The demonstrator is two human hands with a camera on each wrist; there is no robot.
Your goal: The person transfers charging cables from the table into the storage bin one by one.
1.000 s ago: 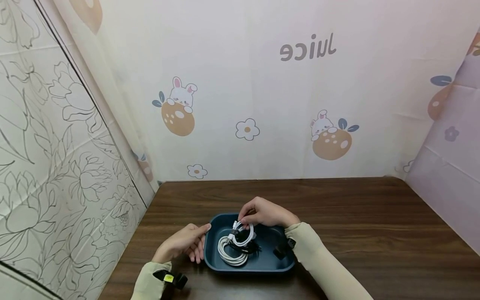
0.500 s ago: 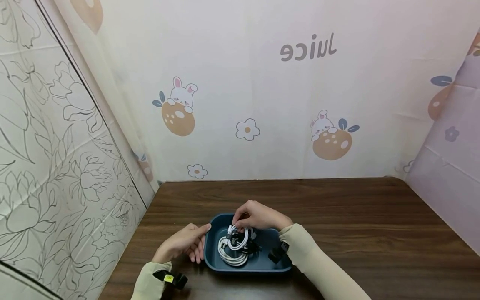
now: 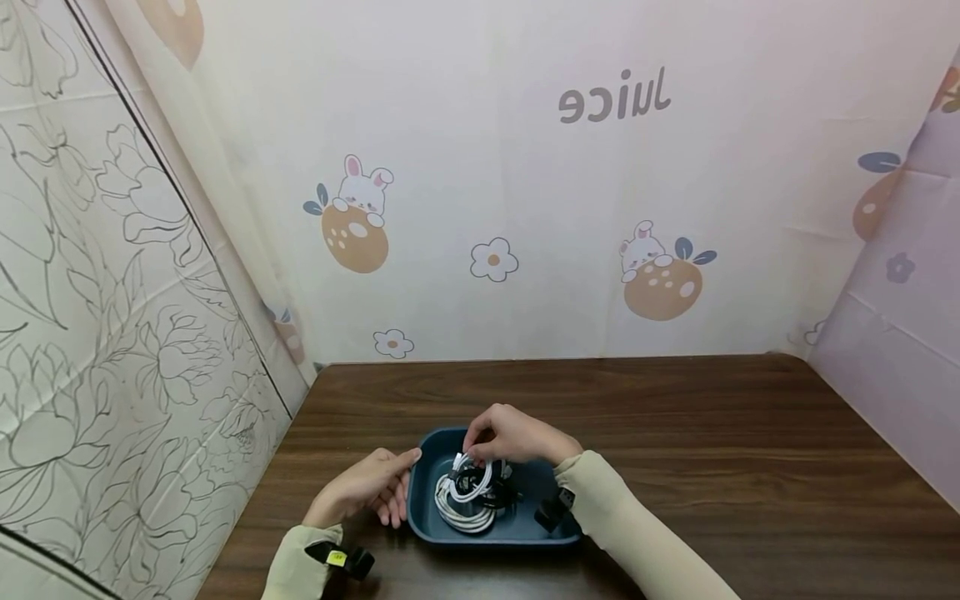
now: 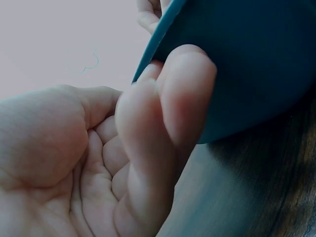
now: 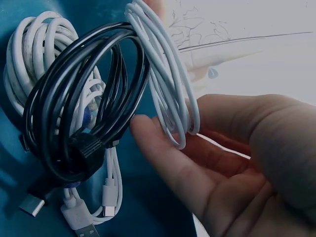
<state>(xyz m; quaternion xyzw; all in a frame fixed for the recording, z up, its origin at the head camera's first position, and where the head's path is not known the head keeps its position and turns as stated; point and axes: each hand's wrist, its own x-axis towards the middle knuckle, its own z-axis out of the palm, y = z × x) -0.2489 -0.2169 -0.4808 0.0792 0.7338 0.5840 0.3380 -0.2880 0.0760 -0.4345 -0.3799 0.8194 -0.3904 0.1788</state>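
Note:
My right hand (image 3: 519, 435) reaches over the far rim of a dark blue tray (image 3: 498, 543) and pinches a coiled white cable (image 5: 165, 81) between thumb and fingers. Beside that coil, in the right wrist view, is a black USB-C cable (image 5: 42, 113), bundled with a black strap (image 5: 89, 152). A thicker white cable coil (image 5: 42, 47) lies behind it on the tray floor. Partly hidden under the black one is a thin white cable with a USB plug (image 5: 76, 215). My left hand (image 3: 366, 487) holds the tray's left end, thumb at the rim, fingers curled against the outer wall.
The tray stands near the front of a dark wooden table (image 3: 697, 450). A printed curtain (image 3: 495, 167) hangs behind the table, and a flower-patterned sheet (image 3: 135, 333) hangs on the left. Each wrist wears a small black camera (image 3: 555, 510).
My right hand has moved slightly left and lower over the tray, bringing the pinched white cable with it. The left hand and the tray stay in place.

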